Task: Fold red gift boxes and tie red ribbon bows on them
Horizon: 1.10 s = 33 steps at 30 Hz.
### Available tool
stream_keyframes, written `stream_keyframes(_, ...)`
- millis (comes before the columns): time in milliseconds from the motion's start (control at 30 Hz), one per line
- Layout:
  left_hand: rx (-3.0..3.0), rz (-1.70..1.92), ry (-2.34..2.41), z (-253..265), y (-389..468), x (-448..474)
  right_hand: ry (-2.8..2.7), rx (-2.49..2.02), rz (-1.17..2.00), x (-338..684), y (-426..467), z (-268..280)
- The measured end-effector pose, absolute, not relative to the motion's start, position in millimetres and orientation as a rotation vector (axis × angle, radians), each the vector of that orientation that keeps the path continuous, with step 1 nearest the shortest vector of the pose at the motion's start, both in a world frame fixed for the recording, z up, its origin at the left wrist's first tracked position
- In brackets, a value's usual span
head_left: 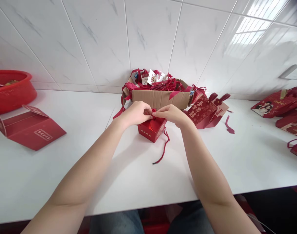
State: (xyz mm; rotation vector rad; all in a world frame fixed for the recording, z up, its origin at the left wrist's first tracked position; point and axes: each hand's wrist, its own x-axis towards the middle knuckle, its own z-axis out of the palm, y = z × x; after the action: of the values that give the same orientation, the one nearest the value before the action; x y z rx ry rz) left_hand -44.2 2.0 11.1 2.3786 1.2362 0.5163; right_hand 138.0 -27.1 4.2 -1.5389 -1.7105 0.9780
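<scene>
A small red gift box [148,131] with gold lettering stands on the white table in front of me. My left hand [140,112] is closed in a pinch at the top of the box, thumb and fingertips together. From the other side, my right hand [171,114] pinches the same spot, its fingertips almost touching the left ones. The fingers cover most of the folded top, so the exact part they grip is partly hidden. A dark red twisted cord [165,150] hangs from the box's right side and trails onto the table.
Behind the box, a cardboard carton [160,99] overflows with red ribbons and tags. Red bags [203,112] with looped handles stand right of it, near a loose strap [228,125]. More red boxes [276,104] sit far right. At left are a folded carton [35,126] and a red basin [12,94].
</scene>
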Motion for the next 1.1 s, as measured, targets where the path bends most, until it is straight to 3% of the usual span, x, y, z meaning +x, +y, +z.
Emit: stream_keyframes(1100, 2.34, 0.54, 1.08, 3.8, 12.8, -48.8, -2.083, -1.331, 1.042, 155.2, -36.6, 16.4)
